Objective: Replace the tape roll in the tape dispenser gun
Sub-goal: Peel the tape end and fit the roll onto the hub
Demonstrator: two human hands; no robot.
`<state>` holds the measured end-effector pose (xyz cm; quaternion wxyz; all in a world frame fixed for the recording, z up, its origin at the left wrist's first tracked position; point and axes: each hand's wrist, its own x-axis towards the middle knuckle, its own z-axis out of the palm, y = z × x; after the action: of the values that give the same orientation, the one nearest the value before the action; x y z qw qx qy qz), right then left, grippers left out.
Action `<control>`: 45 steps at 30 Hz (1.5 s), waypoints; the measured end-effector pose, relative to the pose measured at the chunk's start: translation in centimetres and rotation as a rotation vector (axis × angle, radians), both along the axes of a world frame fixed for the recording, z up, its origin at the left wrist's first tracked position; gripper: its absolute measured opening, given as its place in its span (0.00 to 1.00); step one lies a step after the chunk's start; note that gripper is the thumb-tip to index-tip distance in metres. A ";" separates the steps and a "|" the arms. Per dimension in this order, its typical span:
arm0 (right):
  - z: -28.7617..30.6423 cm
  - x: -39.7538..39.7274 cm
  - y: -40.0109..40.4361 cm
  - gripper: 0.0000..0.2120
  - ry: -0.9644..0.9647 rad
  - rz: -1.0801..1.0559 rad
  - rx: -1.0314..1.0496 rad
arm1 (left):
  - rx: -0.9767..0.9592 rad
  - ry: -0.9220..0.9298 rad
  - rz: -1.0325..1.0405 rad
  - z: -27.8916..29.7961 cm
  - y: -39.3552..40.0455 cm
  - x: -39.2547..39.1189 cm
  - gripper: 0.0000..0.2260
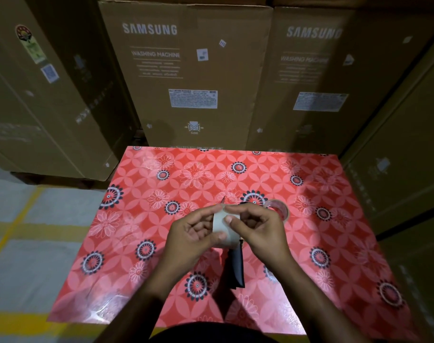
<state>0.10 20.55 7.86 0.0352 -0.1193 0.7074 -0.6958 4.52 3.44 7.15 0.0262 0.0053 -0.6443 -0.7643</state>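
Over the middle of the table, both hands hold a pale grey tape roll (222, 225). My left hand (193, 233) grips its left side and underside. My right hand (258, 226) pinches its top edge with thumb and fingertips. Below the hands lies the tape dispenser gun; its black handle (234, 266) points toward me, and its head is mostly hidden behind the roll and hands. A clear tape roll (279, 209) lies flat on the table just beyond my right hand.
The table wears a red floral cloth (161, 194). Tall cardboard appliance boxes (186, 70) wall in the far side, and more stand at the right (404, 169) and left. Grey floor with yellow lines (18, 219) lies to the left.
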 end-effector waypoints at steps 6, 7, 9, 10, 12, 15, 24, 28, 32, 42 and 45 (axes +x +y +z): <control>-0.4 0.0 0.1 0.09 0.028 0.058 0.048 | -0.110 -0.002 0.058 0.3 0.1 -0.1 0.15; -0.5 0.1 0.1 0.11 0.020 0.083 0.042 | -0.116 0.001 0.078 0.2 0.1 -0.3 0.13; -0.7 0.4 0.2 0.16 -0.024 0.154 -0.021 | -0.068 -0.015 0.125 0.1 0.1 -0.4 0.12; -0.8 0.5 0.2 0.20 -0.050 0.190 -0.053 | -0.040 -0.031 0.143 0.2 0.1 -0.4 0.12; -1.1 0.6 0.1 0.23 -0.053 0.192 -0.033 | -0.020 -0.046 0.138 -0.1 0.1 -0.3 0.15; -1.0 0.2 0.1 0.16 -0.032 0.093 0.011 | 0.054 -0.059 0.023 -0.5 0.0 0.0 0.27; 0.1 -0.7 0.0 0.08 -0.031 0.061 0.079 | 0.014 -0.044 0.000 -0.6 0.1 -0.1 0.31; -0.2 -0.2 0.3 0.15 -0.071 0.178 0.063 | 0.015 -0.047 -0.006 -0.6 -0.2 0.0 0.30; -0.6 -0.7 0.1 0.02 -0.051 0.013 0.037 | -0.094 -0.033 -0.070 -0.4 0.2 0.4 0.29; -0.8 -0.5 0.5 0.10 -0.150 0.087 -0.002 | -0.186 -0.028 0.071 -0.7 0.1 0.2 0.15; -1.3 -0.1 0.7 0.20 -0.210 0.203 -0.033 | -0.283 -0.016 0.153 -1.0 0.2 0.2 0.12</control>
<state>0.00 21.24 6.58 0.1770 -0.1173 0.6728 -0.7087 4.73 3.60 6.17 0.0798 0.0565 -0.7434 -0.6616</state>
